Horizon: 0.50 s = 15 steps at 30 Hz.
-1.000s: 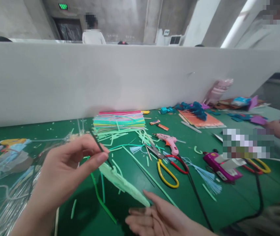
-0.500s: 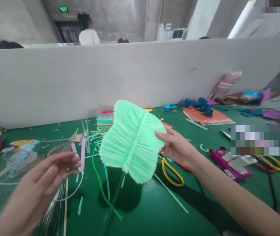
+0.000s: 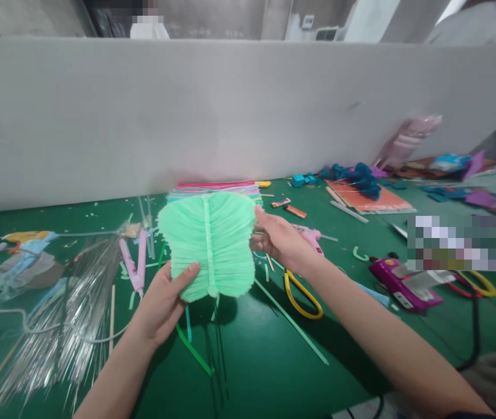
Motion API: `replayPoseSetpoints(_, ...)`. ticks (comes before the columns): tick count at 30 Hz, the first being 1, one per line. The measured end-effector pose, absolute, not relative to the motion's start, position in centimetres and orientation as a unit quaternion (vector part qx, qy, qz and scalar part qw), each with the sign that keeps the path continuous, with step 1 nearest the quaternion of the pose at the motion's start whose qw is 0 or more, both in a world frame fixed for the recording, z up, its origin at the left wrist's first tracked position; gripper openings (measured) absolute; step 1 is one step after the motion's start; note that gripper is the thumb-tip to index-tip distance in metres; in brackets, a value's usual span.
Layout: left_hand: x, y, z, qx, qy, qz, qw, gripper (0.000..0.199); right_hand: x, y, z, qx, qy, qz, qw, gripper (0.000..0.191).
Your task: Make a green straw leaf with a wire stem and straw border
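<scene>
Head view: above the table, the green leaf is pinched by the left hand; whether also by the right hand cannot be told. Both halves seem joined; what remains is unclear.

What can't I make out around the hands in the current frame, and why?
All in the head view:
Green fuzzy piece: its back faces away.
Left hand: most fingers are behind that piece.
Coloured strips: the piece covers the nearer ones.
Pink glue gun: partly hidden by the right hand.
Patch at right: pixelated.
</scene>
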<state>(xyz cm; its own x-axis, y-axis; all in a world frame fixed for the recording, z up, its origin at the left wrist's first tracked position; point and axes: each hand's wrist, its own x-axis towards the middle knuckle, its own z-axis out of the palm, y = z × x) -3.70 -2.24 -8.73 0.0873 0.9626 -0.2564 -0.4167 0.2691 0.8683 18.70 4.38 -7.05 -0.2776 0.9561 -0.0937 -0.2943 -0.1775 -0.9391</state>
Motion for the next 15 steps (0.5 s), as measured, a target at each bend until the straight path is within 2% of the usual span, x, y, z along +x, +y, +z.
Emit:
replayPoseSetpoints(4,-3.6,-2.0,-9.1,0.286,0.431,0.582,0.628,0.055,18.2,0.6,-8.7,-0.425,-0.441,0.649,0.451,0.057)
replayPoseSetpoints(9,-3.5,-1.8,-9.3,0.291,0.420,0.626,0.589,0.063,16.6,-4.1,-10.4,-0.449,-0.553,0.638,0.293,0.044)
replayPoseSetpoints(15,-3.1,-2.1,-9.8,0.296,0.422,0.630,0.581,0.058,15.1,-5.5,-11.9,-0.456,-0.537,0.639,0.308,0.034)
